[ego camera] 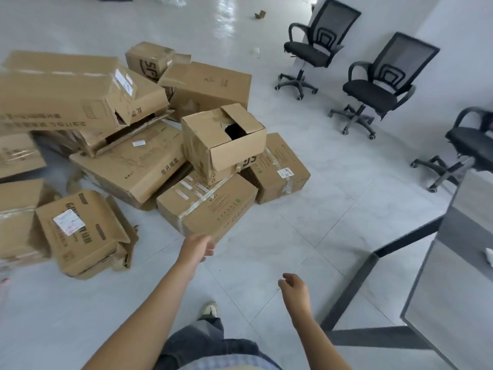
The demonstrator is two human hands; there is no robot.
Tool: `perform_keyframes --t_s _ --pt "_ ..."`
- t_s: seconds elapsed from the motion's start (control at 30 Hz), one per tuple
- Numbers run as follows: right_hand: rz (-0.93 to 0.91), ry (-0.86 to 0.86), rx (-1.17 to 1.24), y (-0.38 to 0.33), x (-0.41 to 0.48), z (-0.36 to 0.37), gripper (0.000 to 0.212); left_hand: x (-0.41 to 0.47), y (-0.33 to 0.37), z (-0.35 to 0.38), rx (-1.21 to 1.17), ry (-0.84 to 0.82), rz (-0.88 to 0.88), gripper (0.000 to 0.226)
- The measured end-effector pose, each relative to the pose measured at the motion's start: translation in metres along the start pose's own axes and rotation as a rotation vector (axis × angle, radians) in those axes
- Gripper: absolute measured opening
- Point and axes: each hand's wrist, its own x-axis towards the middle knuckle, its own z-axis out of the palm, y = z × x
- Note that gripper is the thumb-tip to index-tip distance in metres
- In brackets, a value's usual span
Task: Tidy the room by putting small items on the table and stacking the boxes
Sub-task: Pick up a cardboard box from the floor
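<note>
Denim trousers (202, 343) and one shoe (209, 309) fill the bottom of the view. Ahead of them, the left hand (198, 248) is at the near corner of the taped box (210, 206), its grip slack and empty. Whether the fingers touch the cardboard cannot be told. The right hand (294, 285) hangs to the right of that box, its grip likewise released.

The risk sits on top. An open-topped box (221, 140) rests tilted across the taped box's far edge, and a wide flat box (133, 164) leans against its left side (neither looks squarely seated). Dragging or lifting the taped box first would probably tip the open one off and let the flat one slide. The surface (453, 289) stands off to the right of the taped box, and a carton swung that way could clip its corner.
</note>
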Motion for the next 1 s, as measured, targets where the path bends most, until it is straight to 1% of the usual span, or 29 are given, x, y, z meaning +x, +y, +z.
perform_keyframes --t_s 0.07,0.1,0.17,0.27,0.4,0.5,0.63,0.7,0.83,1.0 --pt "0.008 -0.001 0.001 -0.016 0.021 0.005 0.036 0.021 0.018 0.01 0.039 -0.027 0.031 0.014" --pt "0.012 -0.009 -0.012 -0.023 0.029 0.007 0.036 0.029 0.022 0.013 0.065 -0.034 0.016 0.014" --pt "0.026 -0.032 -0.045 -0.032 0.043 0.009 0.036 0.041 0.024 0.017 0.103 -0.038 -0.067 0.015" --pt "0.047 -0.039 -0.058 -0.045 0.068 0.007 0.036 0.06 0.023 0.016 0.075 -0.014 -0.179 0.016" --pt "0.063 -0.114 -0.117 -0.075 0.117 0.009 0.034 0.096 0.042 0.018 0.005 0.076 -0.228 0.016" --pt "0.024 -0.19 -0.208 -0.103 0.16 0.018 0.031 0.117 0.059 0.025 -0.034 0.133 -0.244 0.013" --pt "-0.067 -0.335 -0.259 -0.152 0.232 0.021 0.037 0.153 0.073 0.034 -0.18 0.319 -0.302 0.014" --pt "-0.119 -0.371 -0.314 -0.177 0.271 0.012 0.038 0.165 0.08 0.049 -0.242 0.38 -0.342 0.016" --pt "-0.137 -0.425 -0.398 -0.22 0.344 -0.017 0.037 0.183 0.104 0.094 -0.326 0.447 -0.379 0.014" --pt "-0.145 -0.495 -0.543 -0.247 0.422 -0.025 0.038 0.21 0.134 0.126 -0.419 0.517 -0.409 0.011"
